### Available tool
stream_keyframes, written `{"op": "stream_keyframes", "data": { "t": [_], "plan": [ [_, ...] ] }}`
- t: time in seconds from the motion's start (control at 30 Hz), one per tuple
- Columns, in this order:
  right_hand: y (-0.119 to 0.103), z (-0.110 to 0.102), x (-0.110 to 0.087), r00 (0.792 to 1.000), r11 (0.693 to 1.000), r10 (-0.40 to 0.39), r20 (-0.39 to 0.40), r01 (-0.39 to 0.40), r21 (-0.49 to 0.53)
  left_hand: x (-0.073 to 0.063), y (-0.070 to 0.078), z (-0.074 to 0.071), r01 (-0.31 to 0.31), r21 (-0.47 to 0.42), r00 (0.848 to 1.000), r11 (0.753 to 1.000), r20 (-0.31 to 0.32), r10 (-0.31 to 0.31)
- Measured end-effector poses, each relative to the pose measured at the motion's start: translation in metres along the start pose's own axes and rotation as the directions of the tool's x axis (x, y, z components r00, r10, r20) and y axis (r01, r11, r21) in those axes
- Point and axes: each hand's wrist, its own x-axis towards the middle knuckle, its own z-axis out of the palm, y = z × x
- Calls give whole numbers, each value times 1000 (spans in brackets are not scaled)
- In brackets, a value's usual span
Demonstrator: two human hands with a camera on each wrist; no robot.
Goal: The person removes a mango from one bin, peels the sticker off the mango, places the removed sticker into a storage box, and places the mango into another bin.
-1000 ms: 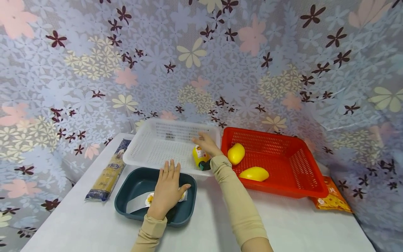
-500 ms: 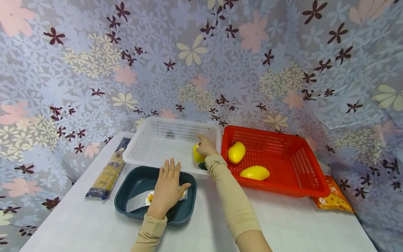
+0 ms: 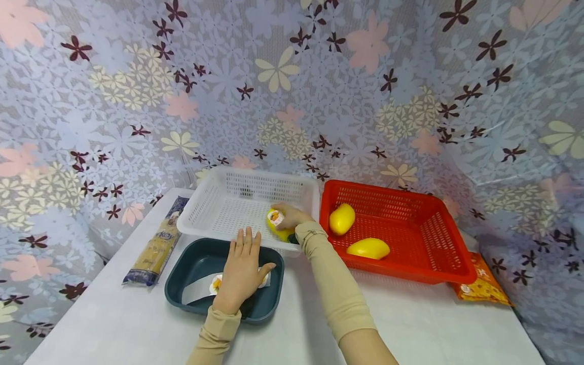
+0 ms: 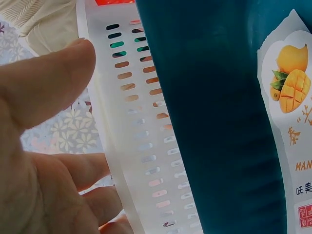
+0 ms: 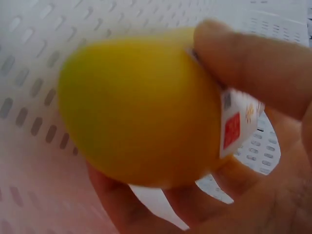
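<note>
In the head view my right hand [image 3: 292, 217] is inside the white basket [image 3: 219, 205], gripping a yellow mango [image 3: 274, 228] that bears a paper label. The right wrist view shows thumb and fingers curled round the mango [image 5: 141, 112], its label partly under the thumb. A dark green thing [image 3: 293, 238] sits by the right cuff, mostly hidden. My left hand [image 3: 242, 271] is over the dark teal basin [image 3: 175, 291], fingers straight towards the basket's near rim. Beneath it lies a white paper strip [image 3: 197, 293] printed with mangoes, partly covered by the hand.
A red basket [image 3: 401, 228] adjoins the white one on the right and holds two mangoes, one near its left wall [image 3: 342, 219] and one by its front [image 3: 368, 248]. A pasta pack [image 3: 157, 248] lies left; an orange snack bag [image 3: 483, 281] lies right.
My right hand has closed round the labelled mango and turned and shifted it slightly left within the white basket. The left hand has stayed over the basin.
</note>
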Motion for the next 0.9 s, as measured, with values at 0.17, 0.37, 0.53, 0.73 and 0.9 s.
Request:
{"op": "stream_keyframes", "data": {
  "t": [0.17,0.37,0.53,0.73,0.9],
  "plan": [
    [-1,0,1,998,997,-49,49,52,-65,0,0,-1,8,-5,1000,1000,10,-8],
    [-2,-1,4,998,996,-59,25,57,68,0,0,-2,4,2,1000,1000,7,-4],
    [-10,-12,-11,994,977,-110,-13,110,184,-1,3,0,-3,4,1000,1000,8,3],
    [-19,-28,-34,978,941,-199,-68,210,264,0,1,2,-5,-8,1000,1000,5,5],
    [-13,-38,-58,958,913,-247,-147,281,295,1,1,2,3,-21,1000,1000,19,-2]
  ]
}}
